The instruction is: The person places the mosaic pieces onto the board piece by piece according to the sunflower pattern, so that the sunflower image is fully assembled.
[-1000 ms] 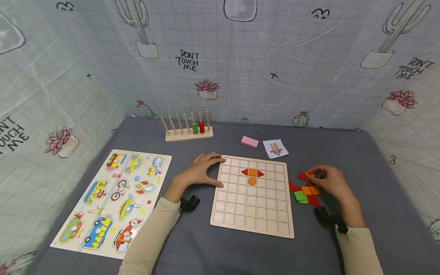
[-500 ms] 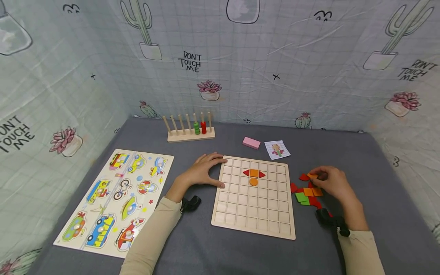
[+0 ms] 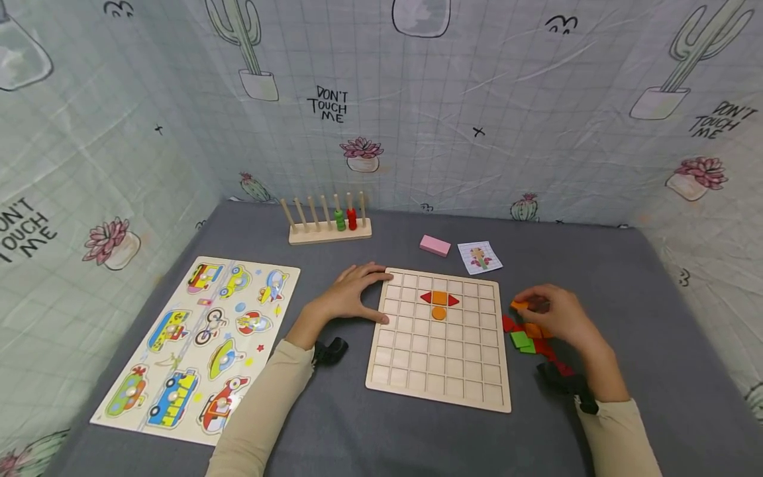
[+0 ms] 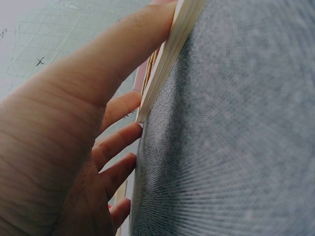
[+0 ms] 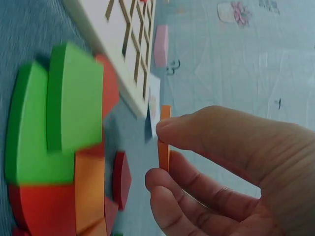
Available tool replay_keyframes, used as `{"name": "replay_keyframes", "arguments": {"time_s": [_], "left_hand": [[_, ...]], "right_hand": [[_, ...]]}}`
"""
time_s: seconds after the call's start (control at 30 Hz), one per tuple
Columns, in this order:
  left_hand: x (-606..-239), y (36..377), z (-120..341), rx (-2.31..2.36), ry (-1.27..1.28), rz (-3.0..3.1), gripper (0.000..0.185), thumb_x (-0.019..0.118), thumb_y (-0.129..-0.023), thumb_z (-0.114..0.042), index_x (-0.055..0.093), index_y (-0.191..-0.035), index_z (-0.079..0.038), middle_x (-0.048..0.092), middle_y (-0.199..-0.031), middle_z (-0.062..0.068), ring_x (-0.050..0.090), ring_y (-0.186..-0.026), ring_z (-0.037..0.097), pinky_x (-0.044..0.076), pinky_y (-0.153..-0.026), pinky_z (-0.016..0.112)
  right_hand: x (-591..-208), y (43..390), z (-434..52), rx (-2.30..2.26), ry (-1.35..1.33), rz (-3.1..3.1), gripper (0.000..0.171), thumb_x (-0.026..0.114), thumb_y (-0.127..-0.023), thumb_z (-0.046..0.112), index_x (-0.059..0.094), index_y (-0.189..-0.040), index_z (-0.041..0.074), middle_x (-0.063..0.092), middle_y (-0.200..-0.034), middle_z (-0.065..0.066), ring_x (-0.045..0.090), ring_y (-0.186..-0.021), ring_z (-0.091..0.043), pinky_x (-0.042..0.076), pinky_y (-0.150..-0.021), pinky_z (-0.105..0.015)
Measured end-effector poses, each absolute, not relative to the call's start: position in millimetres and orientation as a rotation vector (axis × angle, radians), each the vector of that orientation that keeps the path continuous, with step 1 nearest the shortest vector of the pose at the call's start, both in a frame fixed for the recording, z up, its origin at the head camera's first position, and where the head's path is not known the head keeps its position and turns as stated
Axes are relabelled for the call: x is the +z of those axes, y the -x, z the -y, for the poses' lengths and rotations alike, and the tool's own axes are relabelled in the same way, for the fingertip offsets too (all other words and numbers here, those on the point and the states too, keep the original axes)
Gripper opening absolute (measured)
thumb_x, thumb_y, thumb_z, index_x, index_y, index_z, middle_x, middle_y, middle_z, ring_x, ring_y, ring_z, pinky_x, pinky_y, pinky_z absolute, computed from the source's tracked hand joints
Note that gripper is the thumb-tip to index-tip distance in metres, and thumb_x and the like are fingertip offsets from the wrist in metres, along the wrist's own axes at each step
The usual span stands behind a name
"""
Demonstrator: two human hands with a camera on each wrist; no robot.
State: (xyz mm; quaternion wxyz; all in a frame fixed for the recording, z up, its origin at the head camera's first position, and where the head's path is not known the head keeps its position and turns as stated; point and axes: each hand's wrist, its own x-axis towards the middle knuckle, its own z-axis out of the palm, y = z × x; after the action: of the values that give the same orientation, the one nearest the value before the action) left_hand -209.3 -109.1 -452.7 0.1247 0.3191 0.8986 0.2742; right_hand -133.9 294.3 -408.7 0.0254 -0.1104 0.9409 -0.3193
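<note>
My right hand (image 3: 560,315) pinches a thin orange tile (image 5: 164,156) between thumb and fingertips, just off the board's right edge. Below it lies a loose pile of pieces, with green tiles (image 3: 520,340), red pieces (image 3: 544,347) and orange squares (image 5: 89,189), partly covered by the hand. The wooden grid board (image 3: 438,361) carries an orange square (image 3: 439,298) flanked by two red triangles (image 3: 454,300), with an orange circle (image 3: 438,313) directly below the square. My left hand (image 3: 348,296) spreads its fingers, its thumb and index finger touching the board's left edge.
A picture card (image 3: 479,257) and a pink block (image 3: 435,246) lie behind the board. Further back left stands a peg rack (image 3: 330,232) with green and red beads. A vehicle puzzle board (image 3: 232,354) lies left, beside the left sleeve. Patterned cloth walls (image 3: 417,86) surround the grey table.
My right hand has lifted the orange tile from the far end of the pile and moved left toward the grid board. The left hand keeps its place at the edge.
</note>
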Motion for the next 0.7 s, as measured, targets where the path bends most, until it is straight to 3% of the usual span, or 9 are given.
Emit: {"name": "replay_keyframes", "arguments": {"time_s": [0.47,0.7], "left_hand": [[-451.0,208.3,109.4,0.789,-0.935,-2.614,0.087,0.083,-0.074,-0.048,0.045,-0.147,-0.019,0.033,-0.156,0.009,0.019,-0.148,0.028,0.004,-0.121,0.053],[-451.4,209.2,109.9,0.796,-0.937,-2.619,0.087,0.083,-0.074,-0.048,0.045,-0.146,-0.019,0.033,-0.156,0.008,0.019,-0.148,0.028,0.003,-0.121,0.052]], "right_hand": [[-419.1,132.8,-260.4,-1.039,0.509,-2.834,0.017,0.076,-0.082,0.000,0.071,-0.098,-0.001,0.062,-0.092,-0.011,0.058,-0.073,-0.014,0.052,-0.061,-0.023],[-424.7,134.6,-245.7,-1.076,0.632,-2.800,0.016,0.076,-0.081,0.000,0.072,-0.097,0.001,0.063,-0.090,-0.008,0.055,-0.072,-0.013,0.051,-0.062,-0.023]]}}
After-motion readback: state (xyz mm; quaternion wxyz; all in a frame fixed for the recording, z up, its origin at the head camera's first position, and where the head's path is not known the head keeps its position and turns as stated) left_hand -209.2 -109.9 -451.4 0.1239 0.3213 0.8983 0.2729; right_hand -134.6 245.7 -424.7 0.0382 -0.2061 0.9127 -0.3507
